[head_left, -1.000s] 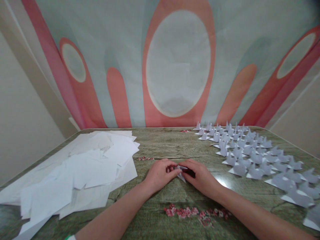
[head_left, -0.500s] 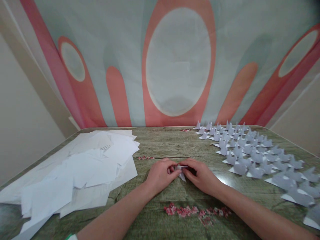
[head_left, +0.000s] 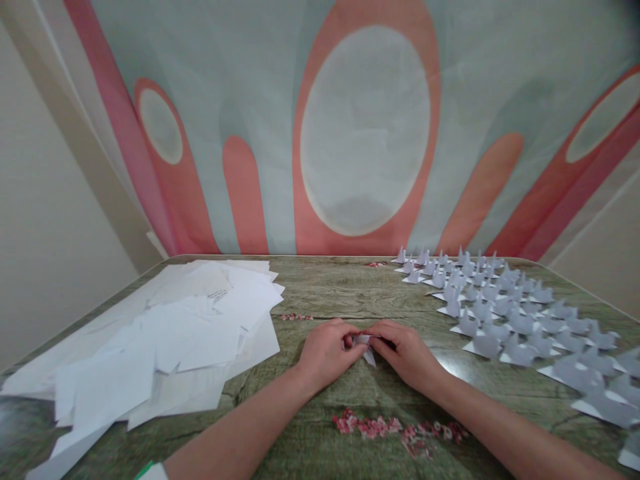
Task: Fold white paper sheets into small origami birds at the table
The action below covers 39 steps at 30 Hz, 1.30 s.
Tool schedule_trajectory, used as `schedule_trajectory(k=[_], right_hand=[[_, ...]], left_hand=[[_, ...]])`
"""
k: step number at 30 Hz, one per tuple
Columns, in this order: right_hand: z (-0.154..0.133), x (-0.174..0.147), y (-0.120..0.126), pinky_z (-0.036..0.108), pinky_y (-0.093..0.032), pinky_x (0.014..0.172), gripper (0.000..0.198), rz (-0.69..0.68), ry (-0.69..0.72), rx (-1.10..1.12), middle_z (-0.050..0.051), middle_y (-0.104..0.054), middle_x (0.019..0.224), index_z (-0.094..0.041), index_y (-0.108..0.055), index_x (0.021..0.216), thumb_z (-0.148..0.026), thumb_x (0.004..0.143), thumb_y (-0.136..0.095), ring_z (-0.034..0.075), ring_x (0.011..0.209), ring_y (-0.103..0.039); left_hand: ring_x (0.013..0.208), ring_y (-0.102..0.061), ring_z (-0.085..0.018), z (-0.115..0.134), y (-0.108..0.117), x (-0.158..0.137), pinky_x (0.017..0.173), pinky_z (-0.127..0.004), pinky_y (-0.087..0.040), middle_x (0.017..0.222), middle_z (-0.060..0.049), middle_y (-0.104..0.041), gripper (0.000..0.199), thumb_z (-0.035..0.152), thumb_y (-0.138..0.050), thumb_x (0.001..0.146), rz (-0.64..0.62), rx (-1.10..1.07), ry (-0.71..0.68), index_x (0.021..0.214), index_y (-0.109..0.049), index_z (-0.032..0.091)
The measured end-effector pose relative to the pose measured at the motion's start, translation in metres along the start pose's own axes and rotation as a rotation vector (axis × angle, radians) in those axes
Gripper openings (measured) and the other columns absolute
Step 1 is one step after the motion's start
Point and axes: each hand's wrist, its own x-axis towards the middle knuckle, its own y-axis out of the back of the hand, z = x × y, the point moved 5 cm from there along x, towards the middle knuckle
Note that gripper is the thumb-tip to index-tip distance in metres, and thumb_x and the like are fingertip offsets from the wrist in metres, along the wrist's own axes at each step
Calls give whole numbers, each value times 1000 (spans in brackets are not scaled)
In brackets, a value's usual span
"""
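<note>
Between my two hands, low over the middle of the table, is a small folded piece of white paper (head_left: 369, 356). My left hand (head_left: 331, 351) pinches its left side with thumb and fingers. From the right, my right hand (head_left: 404, 351) grips it the same way, and the fingertips of both hands nearly meet. A pointed flap of the paper hangs below the thumbs. The rest of the fold is mostly hidden by my fingers.
A spread pile of white paper sheets (head_left: 200, 340) covers the table's left side. Several rows of folded white paper birds (head_left: 520, 323) stand on the right. The wood-patterned table (head_left: 320, 283) bears printed pink flowers (head_left: 370, 425); behind it hangs a patterned backdrop (head_left: 365, 133).
The whole view has shifted slightly, so everything sits a little further right. My fingers have closed a bit more around the folded paper; both hands keep their hold.
</note>
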Motion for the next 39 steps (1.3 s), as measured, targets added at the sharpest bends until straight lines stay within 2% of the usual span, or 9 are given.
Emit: schedule_trajectory(k=[8, 16, 23, 34, 39], right_hand=[[-3, -1, -1, 27, -46, 72, 20, -4, 26, -35, 4, -64, 85, -24, -67, 95, -23, 87, -49, 16, 79, -60], [-10, -3, 2, 28, -45, 74, 23, -2, 17, -25, 4, -64, 88, -22, -64, 100, -19, 83, -50, 16, 81, -59], [-12, -1, 1, 27, -45, 71, 16, 17, -15, -36, 3, -65, 83, -22, -67, 90, -25, 82, -54, 17, 77, -59], [-4, -2, 1, 27, -46, 75, 17, 27, -19, 3, 2, -67, 86, -23, -66, 93, -25, 85, -51, 16, 80, -60], [-4, -1, 0, 28, -46, 74, 18, 27, -22, 2, 3, -67, 86, -23, -66, 95, -26, 86, -50, 16, 80, -60]], left_hand=[[64, -52, -13, -2, -2, 2, 57, -22, -35, 70, 2, -58, 18, 32, -57, 74, 9, 3, 20, 85, -66, 21], [64, -51, -13, -2, -2, 2, 57, -21, -35, 69, 2, -58, 17, 32, -58, 73, 19, -11, 37, 83, -65, 21], [64, -51, -12, -2, -3, 2, 56, -21, -35, 69, 3, -57, 13, 27, -58, 71, 20, -16, 50, 82, -65, 23], [65, -50, -12, 5, 4, -3, 60, -21, -36, 71, 1, -54, 15, 28, -51, 79, -74, -43, -92, 79, -62, 18], [65, -50, -12, 4, 3, -4, 60, -21, -36, 72, 0, -54, 18, 28, -49, 82, -84, -54, -77, 86, -64, 19]])
